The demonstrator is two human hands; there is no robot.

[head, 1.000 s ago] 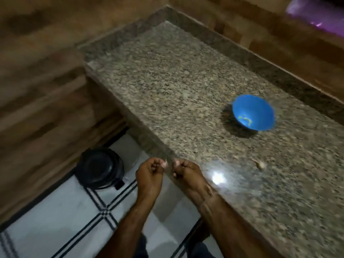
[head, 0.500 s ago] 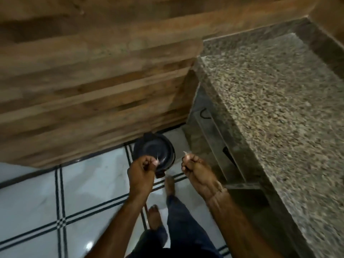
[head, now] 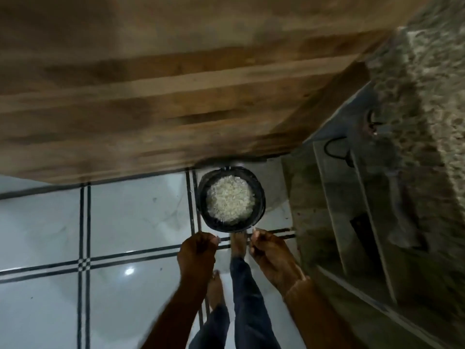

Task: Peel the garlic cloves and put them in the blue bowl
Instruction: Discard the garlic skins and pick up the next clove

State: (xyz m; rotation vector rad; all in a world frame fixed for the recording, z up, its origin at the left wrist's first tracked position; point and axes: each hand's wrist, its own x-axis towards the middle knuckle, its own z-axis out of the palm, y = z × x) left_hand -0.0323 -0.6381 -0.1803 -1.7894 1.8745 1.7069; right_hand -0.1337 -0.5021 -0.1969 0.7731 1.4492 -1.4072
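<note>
Above white floor tiles and a black bin of peelings, the right hand pinches a pale scrap, while the left hand is curled, its contents impossible to tell.

The floor tiles are white, smooth and glossy (one throws back a bright spot of light). The wall panelling is brown wood with streaked grain and a matt face. The countertop is speckled stone, blurred here. The round bin looks like dark plastic with a faint sheen, and it holds pale, dry, papery peels. The trouser legs are dark blue cloth.
</note>
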